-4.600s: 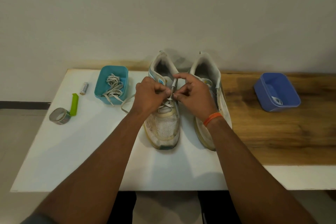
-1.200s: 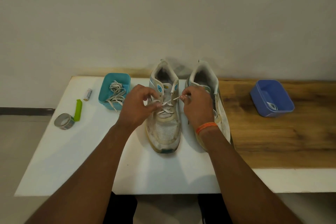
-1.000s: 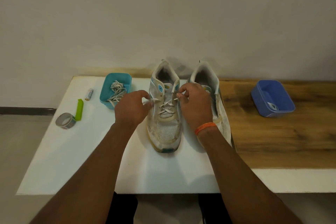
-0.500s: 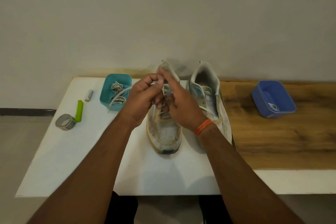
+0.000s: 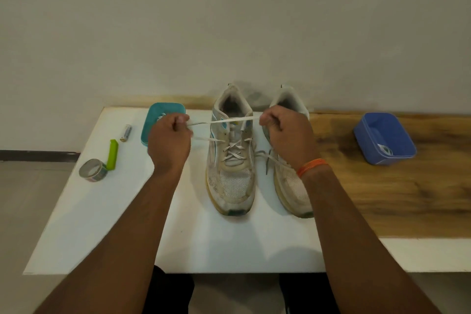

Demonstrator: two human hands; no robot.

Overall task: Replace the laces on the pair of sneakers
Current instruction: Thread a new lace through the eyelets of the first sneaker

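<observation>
Two worn white sneakers stand side by side on the white table (image 5: 122, 224), toes toward me. The left sneaker (image 5: 233, 181) has a white lace (image 5: 229, 120) crossed through its eyelets. My left hand (image 5: 169, 143) pinches the lace to the left of the shoe, and my right hand (image 5: 286, 132) pinches its other part to the right, so a strand runs taut across the shoe's opening. The right sneaker (image 5: 293, 186) lies partly under my right hand and wrist, with loose lace showing on its tongue.
A teal tray (image 5: 153, 120) with more laces sits behind my left hand. A battery (image 5: 126, 132), a green clip (image 5: 112, 154) and a tape roll (image 5: 93, 170) lie at the left. A blue tray (image 5: 384, 141) stands on the wooden part (image 5: 407, 199) at the right.
Half a second ago both hands were bunched together over the left sneaker's opening. They have drawn apart sideways, pulling the lace taut across the shoe.
</observation>
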